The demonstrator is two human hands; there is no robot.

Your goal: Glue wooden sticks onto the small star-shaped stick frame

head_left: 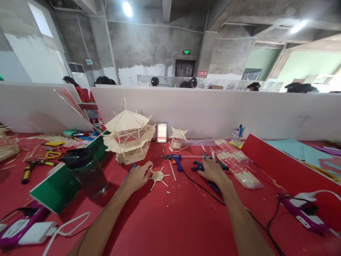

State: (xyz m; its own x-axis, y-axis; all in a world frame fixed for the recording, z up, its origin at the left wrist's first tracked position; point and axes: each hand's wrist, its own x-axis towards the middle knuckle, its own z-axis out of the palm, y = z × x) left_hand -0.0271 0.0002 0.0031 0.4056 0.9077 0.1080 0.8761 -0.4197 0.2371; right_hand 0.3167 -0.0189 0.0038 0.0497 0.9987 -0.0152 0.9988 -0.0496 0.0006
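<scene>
My left hand (138, 176) rests on the red table with its fingers bent together, just left of a small hexagonal frame of wooden sticks (158, 176) with spokes pointing outward. Whatever its fingertips may pinch is too small to make out. My right hand (211, 170) is closed over dark blue-handled pliers (198, 166), whose middle it hides. Between and beyond my hands lies a blue glue gun (177, 161) with a clear glue stick in its back. A loose stick (172, 170) lies below the glue gun. Behind stand a large stick pavilion (128, 138) and a smaller one (178, 138).
A dark water bottle (86, 174) stands at left by a green board (57, 193). Bagged stick bundles (239, 167) lie at right, before a red divider (287, 177). The glue gun's black cord (204, 192) runs right. Power strips (303, 213) flank the table; a white partition (213, 110) closes the back.
</scene>
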